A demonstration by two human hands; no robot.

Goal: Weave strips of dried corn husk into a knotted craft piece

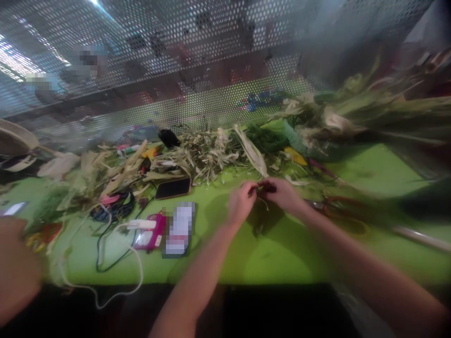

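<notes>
My left hand [242, 201] and my right hand [283, 196] meet above the green table [218, 263], both closed with the fingertips pinched together. Between them they hold a thin pale strand [265, 203], whose loose end hangs below the fingers. It looks like plant fibre, but blur hides its detail. Just beyond the hands lies a long dry corn husk [252, 152]. A heap of shredded dry husk [211, 152] spreads to its left. Scissors with orange handles [338, 206] rest to the right of my right hand.
A phone [173, 188], a second phone with a lit screen [179, 229], a magenta pouch [151, 232] and a white cable [139, 263] lie on the left. A perforated metal screen [197, 70] stands behind. Another person's arm [17, 267] enters at left.
</notes>
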